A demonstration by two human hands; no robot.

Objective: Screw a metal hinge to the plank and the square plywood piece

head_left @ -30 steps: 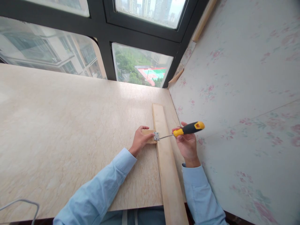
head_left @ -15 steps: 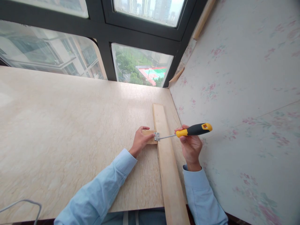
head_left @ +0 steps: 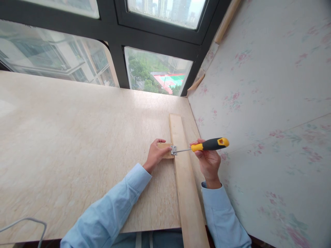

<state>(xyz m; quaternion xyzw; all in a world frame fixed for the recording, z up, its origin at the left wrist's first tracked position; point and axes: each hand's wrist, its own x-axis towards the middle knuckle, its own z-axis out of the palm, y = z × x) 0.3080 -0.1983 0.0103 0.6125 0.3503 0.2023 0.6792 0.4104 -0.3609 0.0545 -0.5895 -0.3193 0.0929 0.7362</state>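
Note:
My left hand [head_left: 156,153] is closed on a short wooden block [head_left: 168,155], its thumb lying along the top by a metal hinge [head_left: 173,150]. The block butts against the left side of a long wooden board [head_left: 186,179], and the hinge spans the joint between them. In my right hand [head_left: 209,163] is a screwdriver [head_left: 210,144] with a black and yellow handle, gripped near the front of the handle. Its shaft slants left over the board, and the tip meets the hinge. Whether a screw sits under the tip is too small to tell.
The board lies on a marbled beige tabletop [head_left: 77,137] and sticks out past its front edge. A flowered wall [head_left: 269,137] rises close on the right. Dark window frames [head_left: 155,36] stand at the back. A grey cable [head_left: 28,219] curls at the lower left.
The screwdriver's handle and my right hand have shifted slightly left, with the tip still at the hinge. My left hand stays on the block.

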